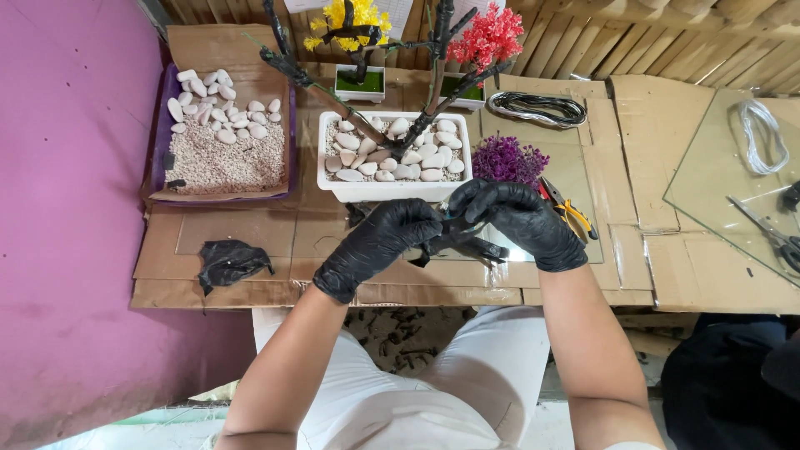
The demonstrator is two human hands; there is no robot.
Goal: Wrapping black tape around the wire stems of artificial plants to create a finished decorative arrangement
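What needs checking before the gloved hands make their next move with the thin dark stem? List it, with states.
1. Grip: left hand and right hand, both in black gloves, pinch the thin dark stem piece between them: ok.
2. White rectangular planter of pale stones upright just beyond the hands: ok.
3. Yellow-handled pliers beside the right hand: ok.
4. Purple flower cluster beside the planter, clear of the hands: ok.
5. Stem's tip condition: cannot tell, fingers hide it.
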